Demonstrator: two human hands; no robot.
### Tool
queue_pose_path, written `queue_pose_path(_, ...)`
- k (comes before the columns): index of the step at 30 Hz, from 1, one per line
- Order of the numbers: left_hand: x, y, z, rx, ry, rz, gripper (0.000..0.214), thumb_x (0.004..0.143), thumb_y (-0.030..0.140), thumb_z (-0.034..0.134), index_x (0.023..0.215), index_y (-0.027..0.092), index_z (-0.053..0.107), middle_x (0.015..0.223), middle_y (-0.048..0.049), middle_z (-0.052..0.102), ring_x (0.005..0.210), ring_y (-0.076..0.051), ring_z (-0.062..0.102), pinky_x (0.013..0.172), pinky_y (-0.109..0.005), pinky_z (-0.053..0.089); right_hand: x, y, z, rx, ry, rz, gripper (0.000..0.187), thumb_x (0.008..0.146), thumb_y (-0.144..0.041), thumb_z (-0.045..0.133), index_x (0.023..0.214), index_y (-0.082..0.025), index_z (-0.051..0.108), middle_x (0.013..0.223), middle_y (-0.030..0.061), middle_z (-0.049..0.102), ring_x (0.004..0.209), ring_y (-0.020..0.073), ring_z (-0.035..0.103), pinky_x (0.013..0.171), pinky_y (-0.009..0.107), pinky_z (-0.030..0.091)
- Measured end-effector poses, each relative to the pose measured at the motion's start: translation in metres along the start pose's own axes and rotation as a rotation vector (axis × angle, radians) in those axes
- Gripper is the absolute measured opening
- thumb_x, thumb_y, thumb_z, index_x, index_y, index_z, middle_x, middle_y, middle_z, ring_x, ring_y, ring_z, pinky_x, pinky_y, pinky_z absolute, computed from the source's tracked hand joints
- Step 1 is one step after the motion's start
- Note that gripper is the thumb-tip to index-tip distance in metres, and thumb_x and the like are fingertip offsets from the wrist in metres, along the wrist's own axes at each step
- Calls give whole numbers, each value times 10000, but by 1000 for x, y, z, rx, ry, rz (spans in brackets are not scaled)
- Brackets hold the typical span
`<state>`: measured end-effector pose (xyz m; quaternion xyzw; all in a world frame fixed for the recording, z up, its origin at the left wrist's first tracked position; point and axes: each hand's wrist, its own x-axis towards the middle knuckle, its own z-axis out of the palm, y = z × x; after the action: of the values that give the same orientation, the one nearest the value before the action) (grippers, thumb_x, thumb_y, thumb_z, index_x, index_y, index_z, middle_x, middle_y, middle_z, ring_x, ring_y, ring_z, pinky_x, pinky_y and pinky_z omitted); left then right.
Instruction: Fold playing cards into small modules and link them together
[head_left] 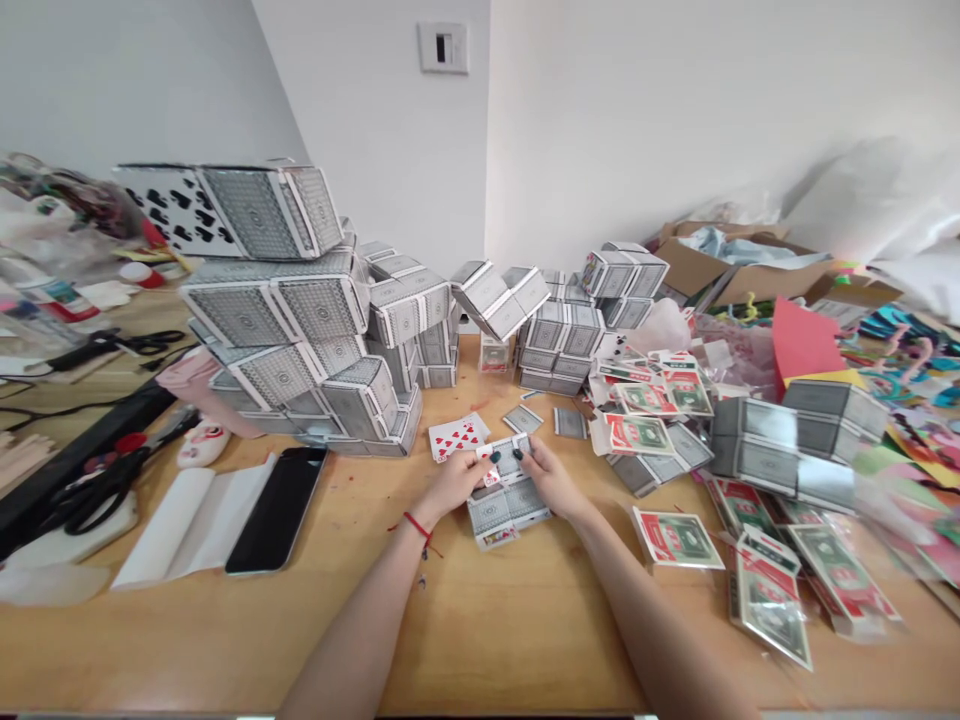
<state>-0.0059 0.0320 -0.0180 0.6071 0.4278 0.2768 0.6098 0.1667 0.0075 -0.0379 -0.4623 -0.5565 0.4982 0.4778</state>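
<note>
At the middle of the table, my left hand (455, 481) and my right hand (551, 477) pinch a playing card (512, 457) from both sides, thumbs on top. Below the fingers lies a box-like piece made of playing cards (491, 508), grey backs up, with a face-card edge at its front. Whether the held card is joined to this piece I cannot tell. Just behind my left hand rest loose playing cards (454, 437) with red hearts showing. A face-down card (570, 422) lies beyond my right hand.
Stacked card blocks (281, 310) tower at the left; more blocks (559, 335) stand at the back. Green-and-red card boxes (679, 540) are scattered at the right. A phone (277, 510), white paper roll (184, 525) and scissors (105, 490) lie left. One card box (495, 354) stands upright behind.
</note>
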Motion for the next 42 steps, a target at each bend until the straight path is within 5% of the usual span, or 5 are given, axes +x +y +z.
queue_pose_path(6, -5, -1, -9, -406, -104, 3, 358, 704, 431, 497, 517, 131, 441, 477, 20, 427, 458, -72, 365, 464, -216, 245, 0, -8, 3, 354, -25, 163, 290, 710, -419, 571, 876, -187, 513, 710, 4, 597, 604, 143, 546, 595, 261, 419)
queue_pose_path(11, -3, -5, -7, -343, -66, 33, 342, 660, 419, 586, 546, 110, 495, 473, 42, 403, 442, -50, 324, 445, -195, 203, -2, -11, 7, 453, -66, 219, 328, 656, -441, 619, 826, -172, 539, 678, 13, 620, 559, 154, 562, 541, 261, 415)
queue_pose_path(16, 1, -2, -4, -262, -48, 0, 430, 589, 473, 636, 801, 100, 614, 505, 33, 448, 465, -61, 341, 462, -193, 238, -7, -14, 15, 471, -98, 248, 336, 645, -454, 627, 811, -172, 552, 648, 6, 615, 512, 132, 541, 513, 242, 405)
queue_pose_path(25, -5, 6, 6, -279, -99, 79, 499, 650, 519, 561, 959, 128, 584, 689, -15, 520, 573, -89, 403, 519, -202, 313, -7, -11, 28, 419, -96, 232, 380, 676, -518, 564, 852, -184, 524, 641, 7, 601, 474, 125, 510, 466, 235, 371)
queue_pose_path(42, -7, 3, 1, -81, 91, 73, 385, 687, 449, 518, 489, 126, 449, 503, 28, 395, 490, -71, 318, 456, -203, 235, -6, -8, 21, 175, -69, 83, 316, 747, -488, 490, 840, -188, 527, 711, -13, 571, 629, 138, 513, 602, 239, 403)
